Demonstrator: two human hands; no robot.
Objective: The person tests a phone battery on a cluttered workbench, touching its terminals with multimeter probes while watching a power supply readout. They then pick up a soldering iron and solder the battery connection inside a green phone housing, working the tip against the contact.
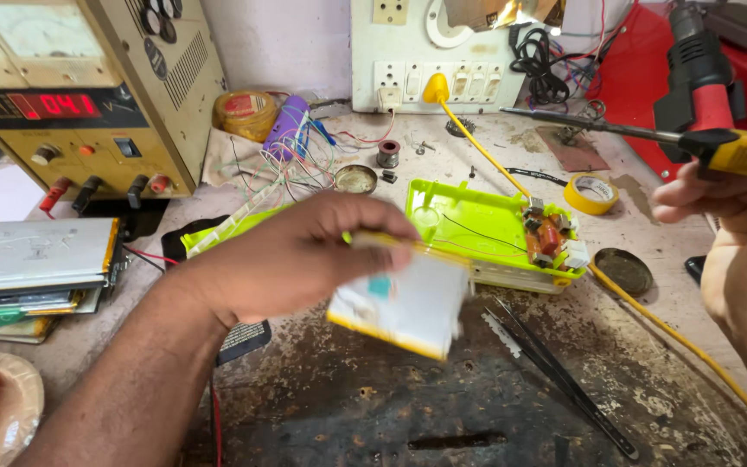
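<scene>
Here, your left hand pinches a flat battery pack at centre frame; your right hand grips a soldering iron whose hot tip could puncture it.

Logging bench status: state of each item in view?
left hand: gripping flat battery pack
flat battery pack: lifted off bench, tilted, motion-blurred
right hand: gripping soldering iron
soldering iron: held level, tip clear of everything
green plastic case: open, circuit board exposed
power supply: on, red display lit
yellow plug: in wall socket
tweezers: lying on bench, untouched
yellow tape roll: lying flat
</scene>
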